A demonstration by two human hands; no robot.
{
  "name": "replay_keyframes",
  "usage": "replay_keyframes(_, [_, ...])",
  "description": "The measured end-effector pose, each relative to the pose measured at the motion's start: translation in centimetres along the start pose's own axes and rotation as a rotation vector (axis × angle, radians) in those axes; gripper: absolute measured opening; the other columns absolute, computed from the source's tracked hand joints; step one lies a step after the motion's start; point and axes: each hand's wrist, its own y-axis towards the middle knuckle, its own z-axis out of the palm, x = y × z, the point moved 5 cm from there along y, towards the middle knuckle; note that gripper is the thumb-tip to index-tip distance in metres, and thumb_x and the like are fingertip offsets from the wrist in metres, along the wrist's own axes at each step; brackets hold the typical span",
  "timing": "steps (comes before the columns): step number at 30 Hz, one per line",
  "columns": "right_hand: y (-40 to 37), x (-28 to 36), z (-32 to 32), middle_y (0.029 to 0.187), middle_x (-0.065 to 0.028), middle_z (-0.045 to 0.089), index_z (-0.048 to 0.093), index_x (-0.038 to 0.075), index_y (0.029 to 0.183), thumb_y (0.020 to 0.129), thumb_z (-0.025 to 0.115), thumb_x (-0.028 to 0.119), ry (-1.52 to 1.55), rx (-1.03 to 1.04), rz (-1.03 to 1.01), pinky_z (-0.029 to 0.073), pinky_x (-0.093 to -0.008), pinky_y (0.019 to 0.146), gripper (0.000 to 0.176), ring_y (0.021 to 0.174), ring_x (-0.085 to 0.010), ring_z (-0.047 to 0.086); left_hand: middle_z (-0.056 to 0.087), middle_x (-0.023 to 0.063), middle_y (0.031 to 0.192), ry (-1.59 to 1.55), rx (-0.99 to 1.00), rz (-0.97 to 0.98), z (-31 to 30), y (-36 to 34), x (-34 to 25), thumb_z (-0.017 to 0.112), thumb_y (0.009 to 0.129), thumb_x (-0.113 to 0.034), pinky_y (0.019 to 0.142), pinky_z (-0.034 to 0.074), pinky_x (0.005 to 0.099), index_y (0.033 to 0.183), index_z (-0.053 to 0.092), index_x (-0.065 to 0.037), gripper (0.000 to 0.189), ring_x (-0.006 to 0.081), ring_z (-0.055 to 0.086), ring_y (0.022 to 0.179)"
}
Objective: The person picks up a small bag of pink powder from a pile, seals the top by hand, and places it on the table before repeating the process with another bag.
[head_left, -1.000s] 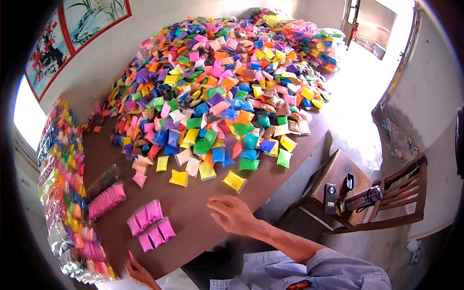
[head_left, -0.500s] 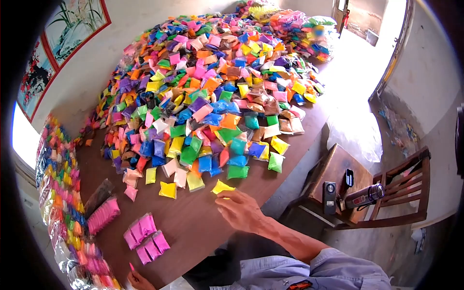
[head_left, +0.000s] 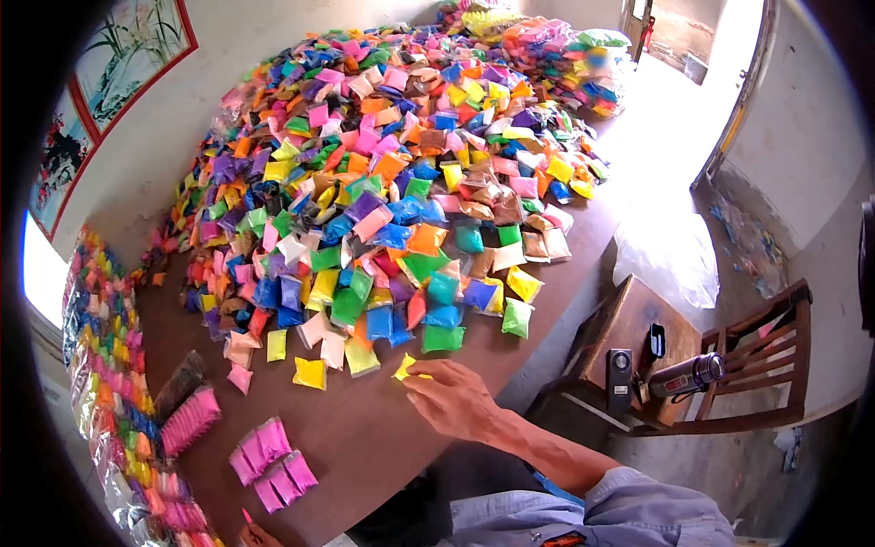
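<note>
Over the near part of the brown table point(head_left: 383, 419), my right hand point(head_left: 456, 401) has its fingers curled on a small yellow packet point(head_left: 404, 366), covering its right side. At the bottom left edge, my left hand point(head_left: 260, 536) is mostly cut off. A slender pink thing point(head_left: 247, 516) sticks up from its fingers; its kind cannot be made out. Two short rows of pink packets point(head_left: 272, 463) lie on the table between my hands. Farther left, a longer row of pink packets point(head_left: 191, 422) stands pressed together beside a clear plastic bag point(head_left: 180, 383).
A large heap of colourful packets point(head_left: 365, 182) covers the table's far side. Filled clear bags point(head_left: 109, 383) line the left edge. To the right stand a small wooden table point(head_left: 629, 337) with a flask point(head_left: 688, 374) and dark device point(head_left: 619, 378), and a wooden chair point(head_left: 766, 365).
The view has tilted slightly, so the table's contents sit lower. My right fingers cover more of the yellow packet. My left hand has slipped further out of the bottom edge.
</note>
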Motion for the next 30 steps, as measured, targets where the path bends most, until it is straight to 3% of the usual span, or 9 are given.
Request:
replay_keyframes(5, [1.5,-0.1,0.0,0.123,-0.01,0.068,0.07,0.008,0.114,0.091,0.078,0.01,-0.008,-0.004,-0.027,0.058,-0.0419,0.088,0.024,0.106,-0.0297,0.07,0.078,0.0254,0.097,0.045,-0.1,0.184,-2.4,0.4,-6.6,0.068,0.107,-0.026,0.078,0.058,0.0458,0.108,0.079,0.006,0.034,0.0355,0.074,0.084])
replay_keyframes(11, [3.7,-0.4,-0.6,0.123,-0.0105,0.07,0.073,0.007,0.114,0.087,0.079,0.007,-0.041,0.035,-0.008,0.058,-0.0419,0.09,0.028,0.108,-0.0314,0.071,0.078,0.0247,0.098,0.007,-0.008,0.01,-1.0,0.1,-2.6,0.065,0.109,-0.023,0.082,0.057,0.045,0.112,0.079,0.004,0.031,0.0366,0.074,0.086])
replay_keyframes(17, [6.3,-0.8,-0.7,0.124,-0.0111,0.069,0.073,0.007,0.115,0.087,0.08,0.01,-0.095,0.064,-0.029,0.057,-0.0436,0.093,0.028,0.111,-0.0315,0.069,0.079,0.0232,0.105,-0.101,-0.035,0.065,0.0,-0.2,0.1,0.063,0.11,-0.024,0.082,0.057,0.0448,0.121,0.079,0.0,0.031,0.0363,0.074,0.09])
replay_keyframes(19, [6.9,-1.0,-0.7,0.126,-0.0086,0.065,0.07,0.011,0.118,0.094,0.075,0.015,-0.15,0.039,-0.082,0.055,-0.0434,0.09,0.024,0.108,-0.0295,0.067,0.078,0.0233,0.106,-0.077,-0.03,0.025,0.1,-0.3,0.9,0.063,0.11,-0.024,0.082,0.057,0.0449,0.121,0.079,0.0,0.03,0.0363,0.074,0.09])
replay_keyframes(23, [7.9,-1.5,-0.3,0.125,-0.0101,0.067,0.073,0.008,0.115,0.088,0.081,0.012,-0.148,0.069,-0.074,0.057,-0.0444,0.093,0.028,0.112,-0.0311,0.068,0.079,0.0225,0.104,-0.047,-0.038,0.053,-0.5,0.0,-1.0,0.064,0.109,-0.023,0.081,0.057,0.0442,0.121,0.079,-0.002,0.028,0.0359,0.074,0.089])
replay_keyframes(27, [8.7,-1.9,0.5,0.126,-0.009,0.066,0.072,0.009,0.114,0.087,0.081,0.012,-0.169,0.1,-0.084,0.056,-0.0436,0.093,0.028,0.111,-0.0306,0.068,0.079,0.0213,0.101,0.009,-0.006,-0.051,0.4,-0.2,2.0,0.066,0.108,-0.023,0.079,0.058,0.0428,0.12,0.079,-0.002,0.028,0.0345,0.074,0.088])
replay_keyframes(30, [9.5,-1.9,0.7,0.125,-0.0086,0.066,0.072,0.009,0.114,0.087,0.081,0.012,-0.188,0.11,-0.103,0.056,-0.0433,0.092,0.029,0.11,-0.0301,0.068,0.079,0.0199,0.099,-0.058,-0.068,0.058,0.2,0.0,0.4,0.068,0.107,-0.023,0.076,0.058,0.0414,0.118,0.08,-0.003,0.027,0.0328,0.074,0.085])
